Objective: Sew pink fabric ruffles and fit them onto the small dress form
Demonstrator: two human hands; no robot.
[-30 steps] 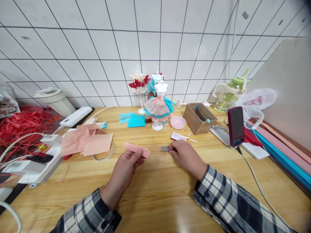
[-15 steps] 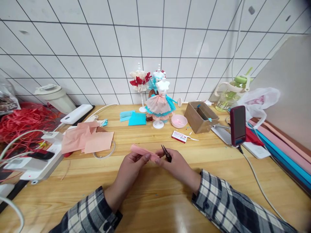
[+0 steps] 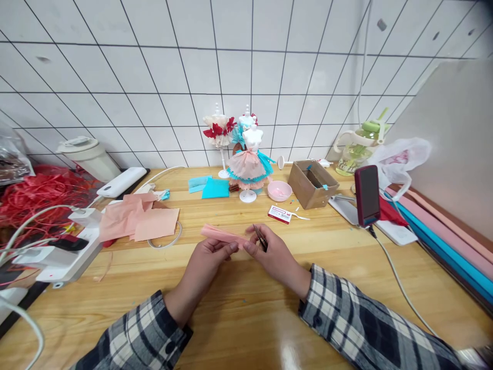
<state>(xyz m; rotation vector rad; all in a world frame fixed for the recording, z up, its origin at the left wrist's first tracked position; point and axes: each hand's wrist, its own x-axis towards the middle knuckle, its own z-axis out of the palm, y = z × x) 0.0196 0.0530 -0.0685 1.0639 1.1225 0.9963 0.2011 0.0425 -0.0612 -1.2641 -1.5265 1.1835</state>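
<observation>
My left hand (image 3: 211, 262) pinches a folded strip of pink crepe paper (image 3: 219, 234) between thumb and fingers, and the strip's free end sticks out to the left. At its right end, my right hand (image 3: 271, 252) grips the same strip with thumb and fingertips. Tucked in the right palm is a small dark pointed tool (image 3: 260, 237) with two narrow tips; whether scissors or tweezers I cannot tell. Beyond the hands stands a mini dress form (image 3: 252, 139) in a pink and blue ruffled skirt, with two other dressed forms behind it.
Pink paper sheets (image 3: 156, 224) lie at left by a power strip (image 3: 73, 262). Blue paper (image 3: 215, 188), a pink bowl (image 3: 280, 191), a small labelled box (image 3: 280, 214) and a cardboard box (image 3: 314, 185) sit further back. A phone (image 3: 367, 195) stands upright at right.
The strip's left end shows more folds and spreads a little wider. Both hands keep hold of it. My view has shifted slightly, so the scene sits a bit further left.
</observation>
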